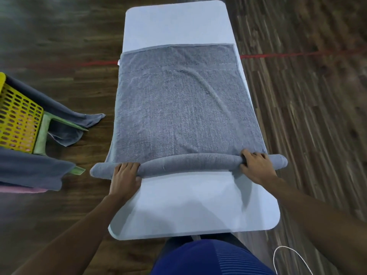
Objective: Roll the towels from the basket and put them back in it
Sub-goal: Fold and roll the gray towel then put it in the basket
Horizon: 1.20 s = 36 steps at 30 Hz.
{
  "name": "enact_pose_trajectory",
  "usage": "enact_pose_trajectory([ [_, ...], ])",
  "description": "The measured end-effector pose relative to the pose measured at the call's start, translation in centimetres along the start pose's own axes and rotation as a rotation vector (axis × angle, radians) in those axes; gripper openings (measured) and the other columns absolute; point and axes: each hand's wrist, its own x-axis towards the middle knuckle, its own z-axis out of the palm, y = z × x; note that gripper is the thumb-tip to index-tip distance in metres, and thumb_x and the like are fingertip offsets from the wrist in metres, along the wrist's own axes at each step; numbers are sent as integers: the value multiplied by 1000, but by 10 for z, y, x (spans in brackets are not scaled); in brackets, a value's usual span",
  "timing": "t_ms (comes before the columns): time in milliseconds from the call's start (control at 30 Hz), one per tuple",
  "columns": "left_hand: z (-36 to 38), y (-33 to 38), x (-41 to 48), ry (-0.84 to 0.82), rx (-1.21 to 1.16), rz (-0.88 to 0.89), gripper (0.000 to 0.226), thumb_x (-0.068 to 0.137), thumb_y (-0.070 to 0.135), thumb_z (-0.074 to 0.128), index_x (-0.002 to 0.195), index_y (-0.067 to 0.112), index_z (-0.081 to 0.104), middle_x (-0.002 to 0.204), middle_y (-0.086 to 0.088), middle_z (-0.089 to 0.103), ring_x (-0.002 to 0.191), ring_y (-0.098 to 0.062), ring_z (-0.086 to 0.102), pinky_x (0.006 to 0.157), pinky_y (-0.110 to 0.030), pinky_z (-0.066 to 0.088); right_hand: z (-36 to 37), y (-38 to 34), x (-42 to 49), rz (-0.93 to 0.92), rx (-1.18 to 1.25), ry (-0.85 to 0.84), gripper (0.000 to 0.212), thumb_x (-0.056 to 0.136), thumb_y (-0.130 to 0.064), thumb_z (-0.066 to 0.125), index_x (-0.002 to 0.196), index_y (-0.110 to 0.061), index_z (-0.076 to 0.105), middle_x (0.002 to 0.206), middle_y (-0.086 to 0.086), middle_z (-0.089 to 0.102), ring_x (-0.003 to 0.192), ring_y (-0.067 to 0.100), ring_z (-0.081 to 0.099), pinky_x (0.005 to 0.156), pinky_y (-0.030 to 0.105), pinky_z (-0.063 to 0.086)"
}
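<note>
Both hands (pixel 126 175) (pixel 256 167) grip rolled towel (pixel 178 108) edge; no legible writing

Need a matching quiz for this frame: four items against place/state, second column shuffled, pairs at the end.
Items
1. grey towel
2. yellow basket
3. left hand
4. white cable

Place or state
A. left edge of view, dark towels draped over it
B. on the wooden floor, bottom right
C. spread on the white table, near end rolled up
D. gripping the roll near its left end

Pairs: 1-C, 2-A, 3-D, 4-B
</note>
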Motion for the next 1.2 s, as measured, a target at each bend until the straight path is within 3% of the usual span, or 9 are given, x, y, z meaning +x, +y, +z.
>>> enact_pose_trajectory([
  [67,-7,1,8,-61,-62,-29,30,76,27,47,94,14,66,95,-9,70,92,-32,62,89,-44,43,0,4,7,32,-2,-24,31,88,-36,41,109,-16,52,111,8,67,109,30,55,93,43,34],
  [167,-12,-1,20,-109,-148,-107,32,85,28,41,94,10,66,103,-14,68,98,-36,58,90,-45,41,2,4,12,24,-17,102,45,77,-38,33,101,-11,60,109,12,59,99,35,52,84,45,38],
  [333,-6,5,25,96,-36,-196,30,83,12,61,113,7,60,111,-20,55,103,-41,49,88,-54,38,1,-2,17,-70,93,307,35,75,-20,34,93,-3,58,88,18,57,78,37,54,73,46,40],
  [533,0,5,13,7,60,-48,51,64,14,68,113,4,61,113,-16,62,103,-37,59,89,-50,47,13,-7,9,-65,86,171,54,64,-7,70,116,-6,58,111,12,61,103,35,57,90,47,47],
  [700,-3,1,20,15,-11,-72,45,67,5,72,111,3,64,110,-17,66,103,-38,60,92,-52,46,13,-2,22,-49,76,254,32,76,-11,58,107,-13,62,99,5,64,94,32,61,86,41,40],
  [800,-8,-1,23,30,-34,-63,28,74,19,55,98,9,64,97,-12,68,93,-35,59,88,-49,44,-3,0,29,-53,47,124,33,80,-23,56,110,-15,65,107,7,67,102,33,59,89,44,39],
  [967,-11,-9,32,-95,-102,-103,37,79,35,34,90,15,63,98,-10,68,95,-31,59,94,-46,35,-25,-2,43,15,8,-97,27,89,-30,51,113,-23,61,119,2,64,114,26,54,95,39,29],
  [1067,-3,-12,32,1,-62,-131,32,83,26,52,113,15,61,114,-12,59,107,-35,51,96,-51,35,-16,-2,45,27,35,102,28,80,-20,61,109,-20,61,113,7,60,108,31,50,90,45,30],
  [1200,-2,-2,27,128,-56,-49,37,79,23,38,103,8,63,104,-13,60,95,-37,55,82,-49,42,-5,0,39,-77,116,267,23,77,-3,61,100,-7,63,98,14,62,93,38,56,79,49,46],
])
